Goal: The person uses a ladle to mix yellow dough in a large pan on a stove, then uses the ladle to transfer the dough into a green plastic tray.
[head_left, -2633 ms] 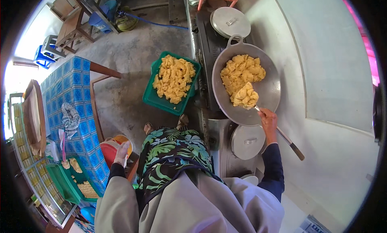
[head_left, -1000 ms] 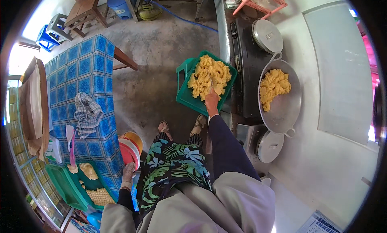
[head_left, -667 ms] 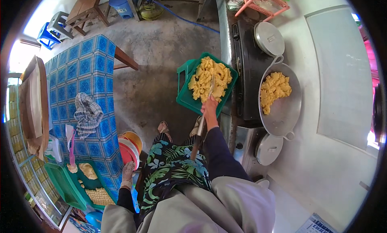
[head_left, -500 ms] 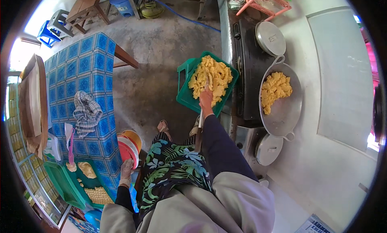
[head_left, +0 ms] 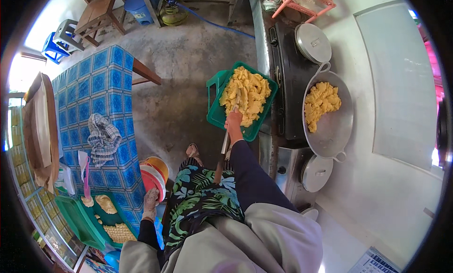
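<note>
My right hand (head_left: 233, 121) is closed round the metal shaft of a long-handled spatula (head_left: 222, 159), whose wooden end points back toward my apron. The spatula's tip is among lumps of soft yellow dough-like food (head_left: 252, 96). This heap lies in a green plastic tray (head_left: 214, 116) ahead of me, beside the stove. My left hand (head_left: 150, 202), whitish as if dusted, grips the rim of a red basin with a white edge (head_left: 150, 175) at the table's side. An orange container (head_left: 160, 164) sits against the basin. What supports the green tray is mostly hidden.
On the right, a large metal wok (head_left: 337, 126) holds more yellow lumps, next to the black stove (head_left: 292, 79) and lidded pots (head_left: 317, 173). At left stands a table with blue checked cloth (head_left: 99, 79), carrying a crumpled towel (head_left: 104, 136) and a green tray with dough pieces (head_left: 80, 221).
My right hand has moved slightly left and toward the tray's near side, with the spatula. Its wooden end has swung left over my apron. The left hand stays at the basin.
</note>
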A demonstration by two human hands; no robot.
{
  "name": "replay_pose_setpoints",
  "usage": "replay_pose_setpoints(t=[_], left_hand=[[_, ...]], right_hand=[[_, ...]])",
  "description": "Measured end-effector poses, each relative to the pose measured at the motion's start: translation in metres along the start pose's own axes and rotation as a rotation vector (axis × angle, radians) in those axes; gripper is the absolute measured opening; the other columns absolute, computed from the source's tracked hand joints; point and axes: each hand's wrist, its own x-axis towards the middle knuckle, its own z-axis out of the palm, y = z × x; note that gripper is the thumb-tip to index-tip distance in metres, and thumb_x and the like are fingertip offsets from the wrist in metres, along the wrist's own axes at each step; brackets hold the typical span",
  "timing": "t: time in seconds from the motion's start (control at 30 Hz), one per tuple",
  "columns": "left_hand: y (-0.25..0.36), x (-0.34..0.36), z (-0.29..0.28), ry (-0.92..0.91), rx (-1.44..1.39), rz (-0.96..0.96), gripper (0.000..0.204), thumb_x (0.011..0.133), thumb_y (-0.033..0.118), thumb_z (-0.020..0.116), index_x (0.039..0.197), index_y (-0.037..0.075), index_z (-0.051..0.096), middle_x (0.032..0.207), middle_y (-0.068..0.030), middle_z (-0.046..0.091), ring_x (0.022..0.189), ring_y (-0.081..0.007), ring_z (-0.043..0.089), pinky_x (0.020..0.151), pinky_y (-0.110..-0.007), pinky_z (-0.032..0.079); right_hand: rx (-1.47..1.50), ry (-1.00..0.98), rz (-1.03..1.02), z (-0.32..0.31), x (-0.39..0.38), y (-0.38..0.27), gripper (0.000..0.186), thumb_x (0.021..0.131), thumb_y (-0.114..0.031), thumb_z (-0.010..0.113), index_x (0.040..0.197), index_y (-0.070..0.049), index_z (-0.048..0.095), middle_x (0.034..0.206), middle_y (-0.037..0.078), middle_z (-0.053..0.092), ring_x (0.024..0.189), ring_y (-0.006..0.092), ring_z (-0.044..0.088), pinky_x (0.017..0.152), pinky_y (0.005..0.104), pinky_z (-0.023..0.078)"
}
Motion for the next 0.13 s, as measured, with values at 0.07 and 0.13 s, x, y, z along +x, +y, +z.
replay_pose_setpoints(t=[0.07,0.13], left_hand=[[-0.0045,-0.0004,-0.0065,0.002,0.012,0.023,0.045,0.079,0.034,0.067,0.115,0.009,0.058,0.097,-0.0001,0.061,0.086,-0.0134,0.055,0.069,-0.036,0.043],[-0.0092,0.0007,-0.008,-0.011,0.037,0.064,0.048,0.078,0.034,0.068,0.118,0.009,0.056,0.101,0.0001,0.06,0.091,-0.0156,0.055,0.071,-0.039,0.044]], right_hand=[[-0.124,-0.04,-0.163,-0.0002,0.0033,0.0025,0.03,0.092,-0.038,0.046,0.111,-0.014,0.048,0.054,0.006,0.042,0.035,0.0194,0.037,0.03,0.0337,0.03],[-0.152,-0.085,-0.261,-0.0016,0.004,0.0022,0.036,0.091,-0.04,0.047,0.115,-0.013,0.048,0.053,0.005,0.042,0.035,0.0206,0.037,0.03,0.0354,0.03]])
